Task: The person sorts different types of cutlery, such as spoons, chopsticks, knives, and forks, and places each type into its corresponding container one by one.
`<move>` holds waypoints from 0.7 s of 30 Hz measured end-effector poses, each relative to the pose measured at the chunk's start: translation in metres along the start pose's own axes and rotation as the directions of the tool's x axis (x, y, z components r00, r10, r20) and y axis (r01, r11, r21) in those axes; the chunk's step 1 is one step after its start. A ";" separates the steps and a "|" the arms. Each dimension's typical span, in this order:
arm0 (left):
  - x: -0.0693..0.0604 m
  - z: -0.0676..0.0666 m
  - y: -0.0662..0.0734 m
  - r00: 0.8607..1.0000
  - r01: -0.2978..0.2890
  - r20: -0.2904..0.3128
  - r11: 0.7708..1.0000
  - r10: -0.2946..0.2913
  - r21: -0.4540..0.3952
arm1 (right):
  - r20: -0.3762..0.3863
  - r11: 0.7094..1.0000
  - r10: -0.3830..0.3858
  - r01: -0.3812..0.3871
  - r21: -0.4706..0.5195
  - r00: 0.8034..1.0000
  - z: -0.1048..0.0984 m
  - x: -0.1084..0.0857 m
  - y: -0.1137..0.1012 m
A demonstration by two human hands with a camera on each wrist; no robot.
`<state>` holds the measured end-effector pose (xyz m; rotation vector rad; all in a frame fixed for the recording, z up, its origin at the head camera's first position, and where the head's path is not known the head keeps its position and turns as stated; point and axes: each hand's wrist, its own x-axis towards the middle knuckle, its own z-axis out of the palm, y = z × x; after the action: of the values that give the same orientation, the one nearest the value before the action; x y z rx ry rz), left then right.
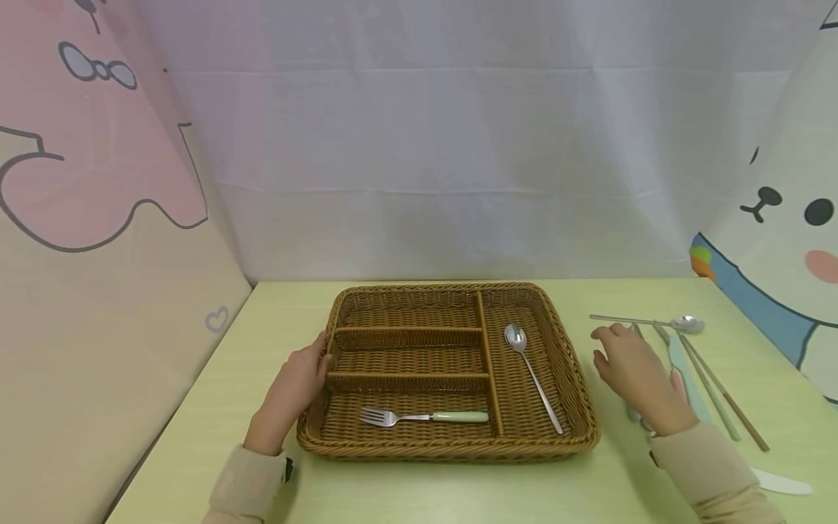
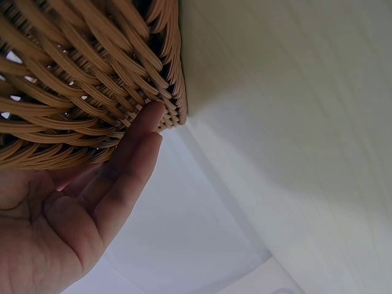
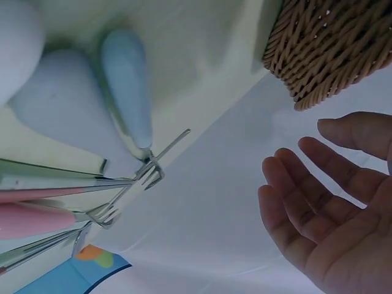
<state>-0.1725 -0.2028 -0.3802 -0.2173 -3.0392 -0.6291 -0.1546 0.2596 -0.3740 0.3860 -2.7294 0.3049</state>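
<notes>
A brown wicker cutlery tray [image 1: 406, 451] with several compartments stands on the table. My left hand [image 1: 291, 393] grips its left side, fingers [image 2: 131, 162] along the outer wall. A fork [image 1: 461, 417] with a pale green handle lies in the front compartment, and a metal spoon [image 1: 540, 393] lies slantwise in the long right one. To the right of the tray, my right hand [image 1: 635, 375] hovers with relaxed, slightly bent fingers and nothing in it. Beneath and beside it lies loose cutlery, partly hidden by the hand; the right wrist view shows forks [image 3: 153, 171] and a pale blue handle [image 3: 127, 86].
Right of the tray, a long-handled spoon [image 1: 686, 324] lies behind a mint-coloured knife [image 1: 684, 367] and thin sticks [image 1: 736, 407]. A white piece [image 1: 782, 482] lies near the front right. A pale curtain [image 1: 419, 145] hangs behind the table, with cartoon-printed cloth at both sides.
</notes>
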 end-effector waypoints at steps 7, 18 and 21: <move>0.000 0.000 0.000 1.000 -0.009 -0.009 1.000 0.009 0.008 | 0.149 0.993 0.114 -0.114 -0.010 0.982 0.004 -0.005 0.014; 0.000 0.001 -0.001 1.000 -0.009 -0.002 1.000 0.009 0.000 | 0.298 0.970 0.238 -0.244 -0.016 0.925 0.007 -0.013 0.028; 0.000 0.001 -0.001 1.000 -0.010 -0.003 1.000 0.010 -0.002 | 0.295 0.962 0.264 -0.272 -0.016 0.918 0.009 -0.014 0.030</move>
<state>-0.1726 -0.2031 -0.3812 -0.2320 -3.0329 -0.6306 -0.1538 0.2885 -0.3928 0.0618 -3.0806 0.3807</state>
